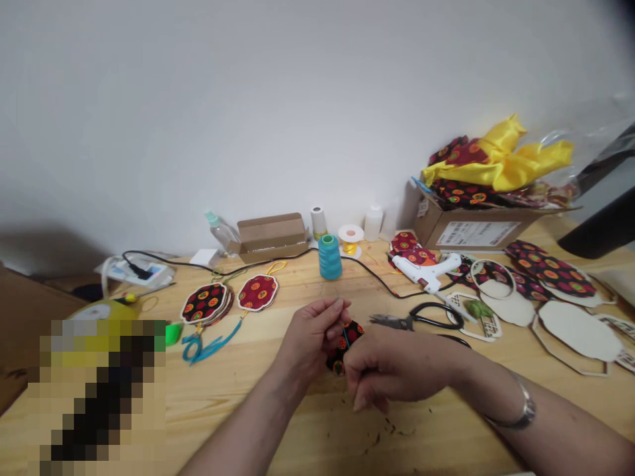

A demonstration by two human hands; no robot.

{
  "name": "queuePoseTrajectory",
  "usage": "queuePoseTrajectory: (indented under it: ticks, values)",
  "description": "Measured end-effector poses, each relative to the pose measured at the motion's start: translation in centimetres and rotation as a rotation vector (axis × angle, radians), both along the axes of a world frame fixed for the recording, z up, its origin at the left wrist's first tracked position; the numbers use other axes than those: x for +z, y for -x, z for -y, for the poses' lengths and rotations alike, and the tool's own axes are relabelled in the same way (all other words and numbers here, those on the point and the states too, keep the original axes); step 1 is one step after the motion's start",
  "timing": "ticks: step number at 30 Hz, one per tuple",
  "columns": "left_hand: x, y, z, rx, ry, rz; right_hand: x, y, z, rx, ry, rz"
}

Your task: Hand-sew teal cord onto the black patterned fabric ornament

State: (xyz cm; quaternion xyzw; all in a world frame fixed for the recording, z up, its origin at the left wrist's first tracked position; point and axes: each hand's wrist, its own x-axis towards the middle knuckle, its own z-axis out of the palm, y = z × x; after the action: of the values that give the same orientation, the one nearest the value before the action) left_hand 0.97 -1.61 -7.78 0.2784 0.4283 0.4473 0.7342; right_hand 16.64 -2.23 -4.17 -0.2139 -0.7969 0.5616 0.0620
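Note:
My left hand (320, 330) is closed on the upper edge of a dark fabric piece (342, 360) printed with red and orange round motifs. A thin blue strand lies across the fabric between my hands. My right hand (384, 370), with a metal bracelet on its wrist, is curled just in front of the fabric's right side. What its fingers hold, if anything, is hidden. Scissors with black handles (435, 316) lie beyond my right hand. Past the hands stands a cone of teal thread (330, 258). Dark thread scraps are scattered on the table (297, 433) below the hands.
Stacked patterned pieces with teal cords (206, 304) and a red patterned piece (258, 292) lie left. A white glue gun (426, 272) and pale shaped boards (578, 330) lie right. A carton of fabrics (476, 228) stands behind them. A black cable (262, 263) crosses the back.

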Motion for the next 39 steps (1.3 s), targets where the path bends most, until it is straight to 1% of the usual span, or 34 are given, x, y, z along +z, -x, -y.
queuePoseTrajectory:
  ticks: [3, 7, 12, 16, 20, 24, 26, 27, 28, 30, 32, 33, 34, 35, 39]
  values:
    - [-0.1, -0.1, 0.0, 0.021, -0.031, -0.042, -0.2, 0.2, 0.1, 0.095, 0.000, 0.042]
    - [-0.4, -0.1, -0.1, 0.046, -0.079, -0.053, -0.3, 0.4, 0.3, 0.191, 0.048, 0.089]
    - [-0.4, -0.1, -0.1, 0.048, -0.097, -0.060, -0.5, 0.7, 0.4, 0.237, 0.082, 0.122]
    - [-0.2, -0.2, 0.1, 0.010, -0.078, 0.008, -0.7, 0.8, 0.5, 0.289, 0.062, 0.139]
    - [0.0, -0.3, 0.3, -0.034, -0.001, 0.053, -1.1, 1.0, 0.6, 0.295, 0.050, 0.160]
    - [-0.1, -0.2, 0.3, -0.052, -0.017, 0.089, -1.0, 0.5, 0.3, 0.245, 0.183, 0.134]
    - [-0.2, -0.1, 0.2, -0.049, -0.031, 0.076, -0.7, -0.1, -0.1, 0.196, 0.247, 0.070]
    - [-0.2, 0.0, 0.1, -0.046, -0.035, 0.062, -0.5, -0.4, -0.4, 0.138, 0.264, 0.021]
    - [-0.2, 0.0, 0.1, -0.039, -0.038, 0.049, -0.3, -0.7, -0.7, 0.048, 0.268, -0.038]
    - [-0.2, 0.1, 0.1, -0.024, -0.042, 0.032, -0.3, -1.1, -1.5, -0.228, 0.237, -0.161]
    - [0.0, 0.1, 0.2, -0.016, -0.054, 0.018, -0.7, -1.1, -2.4, -0.524, 0.185, -0.250]
    - [0.0, 0.0, 0.2, -0.019, -0.063, 0.012, -1.1, -1.0, -2.8, -0.629, 0.154, -0.275]
    - [0.1, 0.0, 0.2, -0.026, -0.073, 0.005, -1.5, -0.9, -3.1, -0.692, 0.121, -0.286]
    - [0.1, 0.0, 0.3, -0.038, -0.082, 0.000, -2.0, -0.7, -3.4, -0.716, 0.088, -0.283]
    - [0.1, -0.3, 0.5, -0.087, -0.108, -0.019, -3.7, 0.3, -3.7, -0.651, -0.071, -0.218]
